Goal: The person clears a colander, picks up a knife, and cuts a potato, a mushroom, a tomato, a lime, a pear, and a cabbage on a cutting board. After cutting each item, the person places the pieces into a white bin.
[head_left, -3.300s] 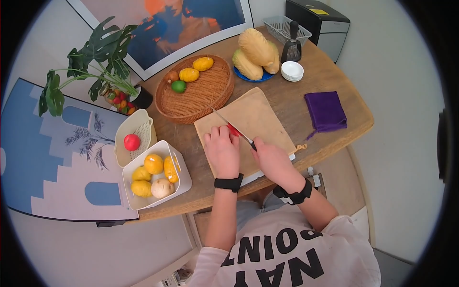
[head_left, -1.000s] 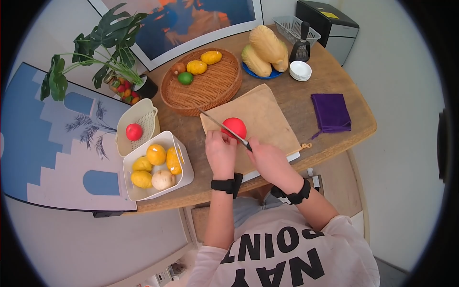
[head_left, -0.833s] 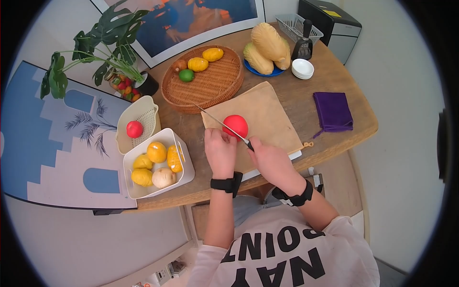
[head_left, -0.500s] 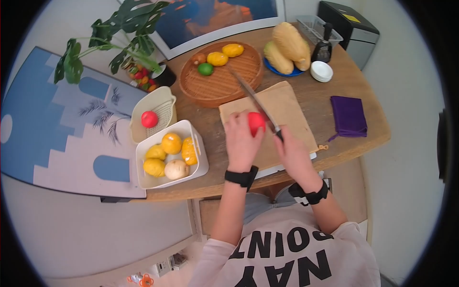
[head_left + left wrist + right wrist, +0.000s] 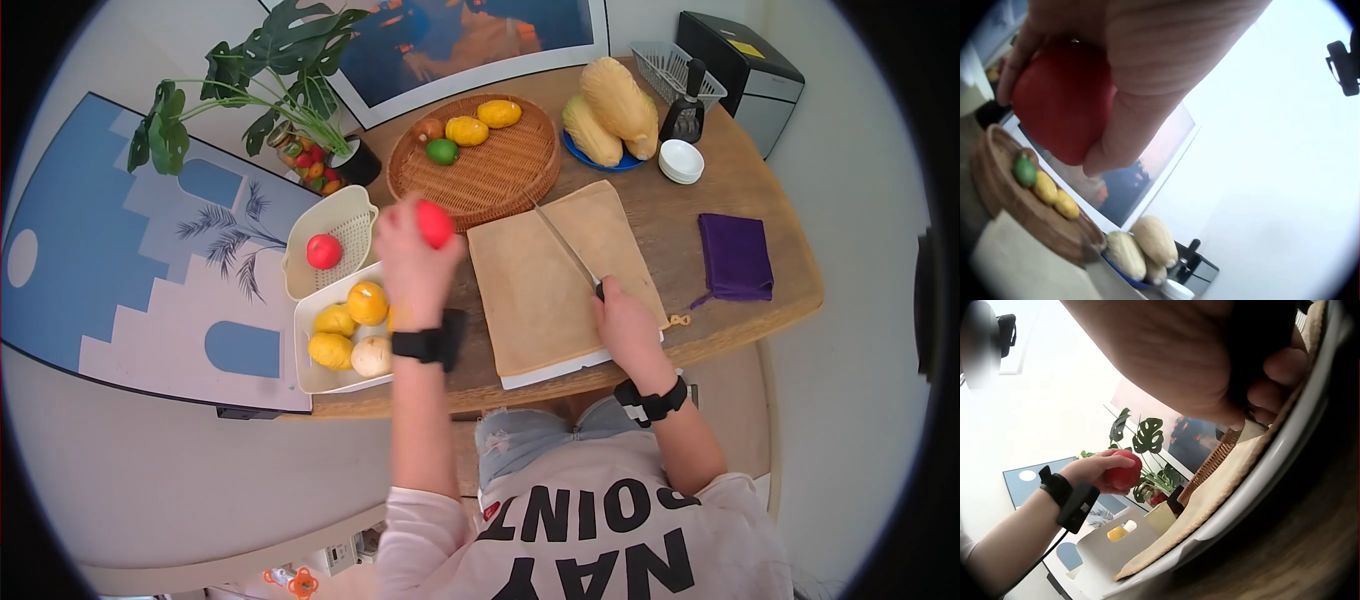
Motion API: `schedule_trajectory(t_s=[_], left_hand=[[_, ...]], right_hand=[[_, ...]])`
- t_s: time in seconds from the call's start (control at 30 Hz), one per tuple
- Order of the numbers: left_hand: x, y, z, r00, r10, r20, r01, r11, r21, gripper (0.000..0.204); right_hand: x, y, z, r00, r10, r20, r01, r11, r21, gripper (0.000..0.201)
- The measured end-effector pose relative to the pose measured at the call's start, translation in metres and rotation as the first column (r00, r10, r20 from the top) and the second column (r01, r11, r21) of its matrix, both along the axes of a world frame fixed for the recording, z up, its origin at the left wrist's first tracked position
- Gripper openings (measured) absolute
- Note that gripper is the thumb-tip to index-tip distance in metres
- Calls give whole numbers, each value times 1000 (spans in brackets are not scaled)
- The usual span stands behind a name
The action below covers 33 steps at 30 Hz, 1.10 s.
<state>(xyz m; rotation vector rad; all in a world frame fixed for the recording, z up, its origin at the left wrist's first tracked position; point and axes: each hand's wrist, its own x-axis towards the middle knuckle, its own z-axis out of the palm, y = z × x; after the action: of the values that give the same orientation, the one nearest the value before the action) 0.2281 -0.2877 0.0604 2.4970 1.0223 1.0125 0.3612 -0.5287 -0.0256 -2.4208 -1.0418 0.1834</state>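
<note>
My left hand point(image 5: 412, 265) holds a smooth, round red fruit point(image 5: 435, 223) in the air, between the tan mat and the containers at left. In the left wrist view thumb and fingers grip the red fruit point(image 5: 1063, 103) from its sides. My right hand point(image 5: 632, 335) grips the dark handle of a kitchen knife point(image 5: 570, 247). Its long blade slants over the tan mat point(image 5: 540, 300), tip toward the wicker tray. Beneath that mat a white board point(image 5: 560, 370) shows at the front edge. The right wrist view has the knife mostly hidden by the hand.
At left, a cream colander point(image 5: 296, 262) contains another red fruit point(image 5: 323, 251). Beside it a white bin point(image 5: 308, 340) holds several yellow fruits. A wicker tray point(image 5: 500, 170), a blue plate point(image 5: 630, 162) of large squashes, white bowls point(image 5: 681, 160) and a purple cloth point(image 5: 735, 257) surround the mat.
My left hand has lifted the red fruit off the mat and carried it left, near the bin and colander. The knife, earlier over the fruit, is now over the mat alone.
</note>
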Motion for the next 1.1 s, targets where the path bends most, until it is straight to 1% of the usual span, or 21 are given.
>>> schedule_trajectory(t_s=[0.03,0.07,0.1,0.13,0.17,0.27,0.33,0.37,0.43,0.47,0.5,0.57,0.63,0.67,0.77,0.87,0.93,1.0,1.07,1.1], left_hand=[[-11,19,14,996,89,-23,-88,996,17,71],[-25,53,10,988,152,-33,-148,983,111,73],[-36,73,11,973,230,-25,-226,968,111,75],[-51,102,5,966,256,-25,-249,954,165,75],[-66,119,4,955,285,-79,-270,949,162,76],[-109,181,-39,933,283,-223,-253,955,154,82],[-124,194,-56,898,209,-387,-210,977,40,87],[-127,192,-57,872,162,-461,-191,981,-17,89],[-127,174,-57,903,183,-388,-199,980,0,85],[-117,159,-51,921,188,-341,-197,980,8,84],[-107,138,-36,960,145,-241,-143,989,24,81],[-95,78,6,997,52,-53,-49,997,57,76],[-92,22,38,998,-48,-37,53,989,138,73],[-91,3,42,995,-92,-34,97,979,180,72],[-89,-32,29,991,-114,-70,122,986,114,67],[-77,-50,3,984,-168,-58,175,975,138,61],[-62,-77,-4,963,-258,76,253,965,72,56],[-40,-95,-28,929,-316,191,328,944,-30,47],[-14,-108,-53,917,-320,238,374,896,-238,37],[-4,-108,-75,927,-319,197,368,871,-326,32]], right_hand=[[1,0,-2,1000,2,-1,-2,1000,-4,21],[2,1,-3,1000,4,-4,-4,1000,4,22],[2,1,-4,1000,2,-9,-2,1000,11,22],[2,1,-4,1000,-2,-17,3,1000,19,23],[2,0,-3,1000,-4,-25,4,1000,22,23],[3,0,2,999,-2,-49,3,1000,17,23],[2,0,2,997,-3,-71,3,1000,-3,23],[2,0,2,998,10,-57,-10,1000,6,22],[3,-2,1,999,27,-21,-26,999,29,22],[5,-1,2,999,17,-42,-16,1000,25,22],[5,0,1,998,7,-64,-6,1000,17,23],[6,-1,0,995,5,-95,-5,1000,6,24],[5,-2,5,995,-3,-97,3,1000,-1,23],[4,-1,6,995,-1,-100,1,1000,-4,23],[1,0,9,997,-13,-82,12,1000,-15,23],[3,0,5,999,8,-50,-8,1000,-18,22],[2,0,8,999,6,-39,-8,1000,-31,22],[0,2,7,1000,9,-24,-10,1000,-14,22],[3,1,0,1000,19,14,-19,1000,13,22],[4,0,0,1000,13,-1,-13,1000,0,22]])
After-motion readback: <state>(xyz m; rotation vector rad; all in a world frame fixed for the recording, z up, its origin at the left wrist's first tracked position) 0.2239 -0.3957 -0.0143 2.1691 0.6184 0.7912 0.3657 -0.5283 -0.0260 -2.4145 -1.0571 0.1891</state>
